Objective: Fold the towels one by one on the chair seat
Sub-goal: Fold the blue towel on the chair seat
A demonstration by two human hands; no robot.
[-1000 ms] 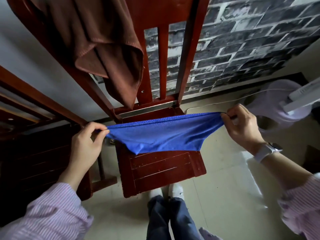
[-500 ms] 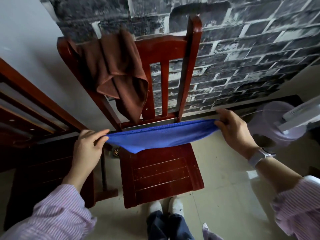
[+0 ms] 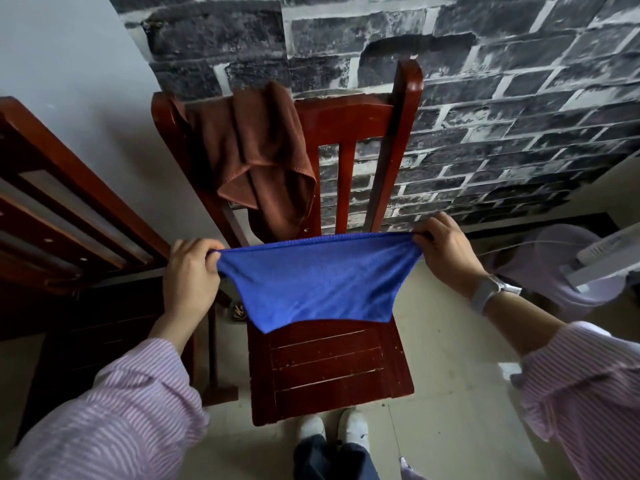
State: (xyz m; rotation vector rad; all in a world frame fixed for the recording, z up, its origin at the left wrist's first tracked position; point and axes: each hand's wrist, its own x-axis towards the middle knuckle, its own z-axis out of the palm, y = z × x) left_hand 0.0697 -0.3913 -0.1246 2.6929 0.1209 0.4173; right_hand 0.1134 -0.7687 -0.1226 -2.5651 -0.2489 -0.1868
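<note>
while both hands, left (image 3: 189, 271) and right (image 3: 446, 252), pinch one blue towel (image 3: 318, 282), one brown towel (image 3: 256, 161) drapes chair (image 3: 329, 368).

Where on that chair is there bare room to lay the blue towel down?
The front slats of the chair seat are bare, below the hanging blue towel. The back is crowded: both hands stretch the towel there, and a brown towel drapes the backrest's left side.

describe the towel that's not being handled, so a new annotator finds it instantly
Start at the red wooden chair standing against the brick-pattern wall. Look up to its backrest: the brown towel hangs bunched over the top rail's left corner. Unlike the blue towel stretched between both hands above the seat, it is brown, crumpled and untouched.
</note>
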